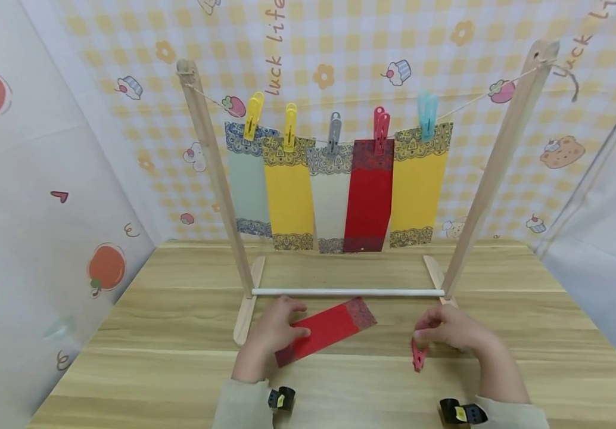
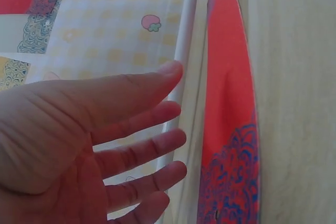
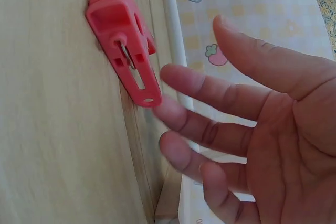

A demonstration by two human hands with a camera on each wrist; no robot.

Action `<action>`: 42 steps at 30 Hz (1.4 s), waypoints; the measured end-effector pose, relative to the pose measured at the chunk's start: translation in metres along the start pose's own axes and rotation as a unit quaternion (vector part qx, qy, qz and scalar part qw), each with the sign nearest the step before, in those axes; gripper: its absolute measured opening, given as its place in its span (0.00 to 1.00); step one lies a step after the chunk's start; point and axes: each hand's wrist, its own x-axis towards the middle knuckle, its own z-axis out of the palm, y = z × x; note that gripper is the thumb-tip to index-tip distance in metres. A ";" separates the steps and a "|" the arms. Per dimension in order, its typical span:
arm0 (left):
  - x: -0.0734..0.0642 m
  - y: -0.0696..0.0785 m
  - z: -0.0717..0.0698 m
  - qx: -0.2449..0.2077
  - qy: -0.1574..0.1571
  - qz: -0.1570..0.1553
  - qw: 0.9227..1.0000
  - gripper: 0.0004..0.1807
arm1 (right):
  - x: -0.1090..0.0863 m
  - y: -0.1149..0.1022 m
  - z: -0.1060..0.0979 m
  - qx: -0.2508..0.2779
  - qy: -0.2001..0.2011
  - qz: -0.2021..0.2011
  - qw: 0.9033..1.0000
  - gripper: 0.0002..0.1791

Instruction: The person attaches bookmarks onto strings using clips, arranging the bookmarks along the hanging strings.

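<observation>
A red paper strip (image 1: 328, 331) with patterned ends lies slanted on the table. Over its left end reaches my left hand (image 1: 278, 328), fingers loosely spread. In the left wrist view the thumb and fingertips of my left hand (image 2: 105, 140) stand beside the red strip (image 2: 228, 98), not curled round it. On the table to the right is a red clothespin (image 1: 418, 356). My right hand (image 1: 450, 326) is just behind it; in the right wrist view its fingertips come right up to the end of the clothespin (image 3: 123, 45), and the thumb stands well apart.
A wooden frame (image 1: 214, 179) with a white bottom rod (image 1: 348, 292) stands behind the hands. From its string (image 1: 469, 109) hang several patterned paper strips, including a yellow strip (image 1: 289, 196) and a red strip (image 1: 369, 196), under clothespins such as the grey clothespin (image 1: 334, 132).
</observation>
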 end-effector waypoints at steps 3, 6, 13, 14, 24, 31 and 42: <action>0.000 0.000 0.002 0.016 -0.006 -0.012 1.000 0.27 | 0.000 0.000 0.002 0.022 -0.022 0.010 0.999 0.12; 0.000 0.001 0.003 0.023 -0.009 -0.020 1.000 0.30 | -0.001 -0.002 0.004 0.032 -0.032 0.027 0.999 0.12; -0.002 0.000 0.004 0.046 -0.032 -0.009 0.998 0.33 | -0.001 -0.008 0.012 0.011 -0.030 0.044 0.999 0.08; -0.003 0.000 0.004 0.049 -0.035 -0.008 0.998 0.34 | 0.000 -0.009 0.014 0.011 -0.028 0.046 0.999 0.08; -0.006 0.002 0.004 0.037 -0.063 -0.004 0.997 0.41 | 0.004 -0.020 0.029 -0.015 0.001 0.071 0.997 0.11; -0.005 0.002 0.003 0.021 -0.074 0.003 0.997 0.41 | 0.007 -0.024 0.031 -0.043 0.016 0.086 0.995 0.13; -0.004 0.002 0.004 0.013 -0.081 0.005 0.997 0.42 | 0.006 -0.018 0.024 0.023 -0.025 0.041 0.999 0.07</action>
